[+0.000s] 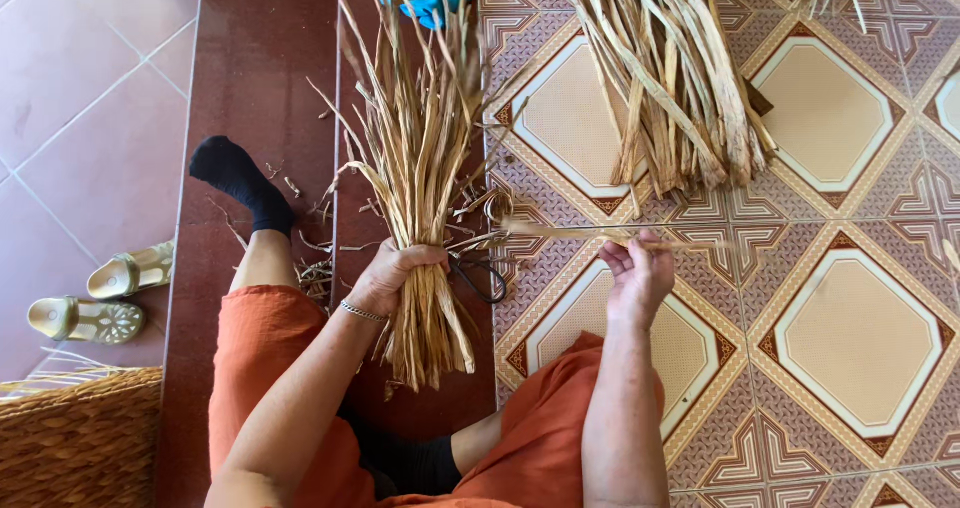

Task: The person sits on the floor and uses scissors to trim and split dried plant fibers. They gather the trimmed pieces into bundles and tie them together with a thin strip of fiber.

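Dried straw bundle (420, 198): tan flat strips, upright, fanned at top, gripped near lower end, over dark red floor step. Single straw strip (590, 232): thin, horizontal, pinched at one end.

— Where is there open room around the black-handled scissors (487, 276) on the floor?

— Right of them, the patterned tiled floor (850, 348) lies bare. Above and right, a big pile of dried tan fibre strips (670, 88) blocks passage.

— And left?

— The upright bundle of dried strips (420, 188), loose scraps, then a black-socked foot (240, 183).
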